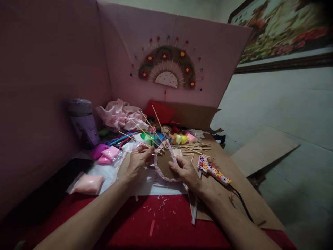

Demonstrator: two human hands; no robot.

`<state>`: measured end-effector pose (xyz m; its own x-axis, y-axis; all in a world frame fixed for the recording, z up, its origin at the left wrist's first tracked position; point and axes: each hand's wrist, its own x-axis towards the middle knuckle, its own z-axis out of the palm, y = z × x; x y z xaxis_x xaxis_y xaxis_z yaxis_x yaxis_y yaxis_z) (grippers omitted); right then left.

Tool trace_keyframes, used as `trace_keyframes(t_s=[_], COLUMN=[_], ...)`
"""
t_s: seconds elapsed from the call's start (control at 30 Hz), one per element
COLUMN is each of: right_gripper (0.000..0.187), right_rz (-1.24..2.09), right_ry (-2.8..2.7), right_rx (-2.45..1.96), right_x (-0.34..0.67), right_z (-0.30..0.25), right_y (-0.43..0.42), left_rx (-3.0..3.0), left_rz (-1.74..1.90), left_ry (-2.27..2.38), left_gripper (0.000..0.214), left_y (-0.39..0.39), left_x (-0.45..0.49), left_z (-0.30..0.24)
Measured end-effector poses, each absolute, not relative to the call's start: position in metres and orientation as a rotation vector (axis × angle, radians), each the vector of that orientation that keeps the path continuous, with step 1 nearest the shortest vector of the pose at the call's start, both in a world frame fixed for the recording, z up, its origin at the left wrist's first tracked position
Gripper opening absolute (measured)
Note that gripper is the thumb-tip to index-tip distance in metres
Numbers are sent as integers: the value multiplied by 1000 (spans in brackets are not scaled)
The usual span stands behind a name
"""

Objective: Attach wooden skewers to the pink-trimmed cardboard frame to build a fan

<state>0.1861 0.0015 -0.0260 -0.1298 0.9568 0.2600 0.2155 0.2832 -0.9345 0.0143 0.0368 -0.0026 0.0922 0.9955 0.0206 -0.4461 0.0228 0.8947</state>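
Observation:
A flat brown cardboard piece (165, 166) is edged with spotted pale fabric, and several thin wooden sticks (157, 118) fan out from its upper left edge. My right hand (185, 170) grips this piece by its right side, thumb flat on the front. At the left, the closed fingers of my left hand (142, 160) pinch the lowest wooden stick (134, 139) close to the fabric edge. Part of the left fingers is hidden behind the thumb. Near my right forearm lies a flower-patterned glue gun (213, 170) with a black cord.
Loose sticks (196, 148) lie on a cardboard sheet (234, 194) at the right. Behind are bags of coloured clay (182, 139), crumpled spotted fabric (122, 114) and a purple tumbler (83, 121). A decorated half-round fan (166, 66) hangs on the pink board. Scraps dot the red cloth (135, 222).

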Motion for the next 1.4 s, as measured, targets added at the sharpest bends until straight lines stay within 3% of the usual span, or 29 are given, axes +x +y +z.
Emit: trace_keyframes(t_s=[1.4], right_gripper=[28], right_rz=[1050], right_ry=[-1511], right_rx=[-1066], right_x=[186], right_z=[-33], right_y=[4], left_rx=[903], left_rz=[1352], left_ry=[798], left_gripper=[34], left_y=[38], left_x=[15], left_z=[-7])
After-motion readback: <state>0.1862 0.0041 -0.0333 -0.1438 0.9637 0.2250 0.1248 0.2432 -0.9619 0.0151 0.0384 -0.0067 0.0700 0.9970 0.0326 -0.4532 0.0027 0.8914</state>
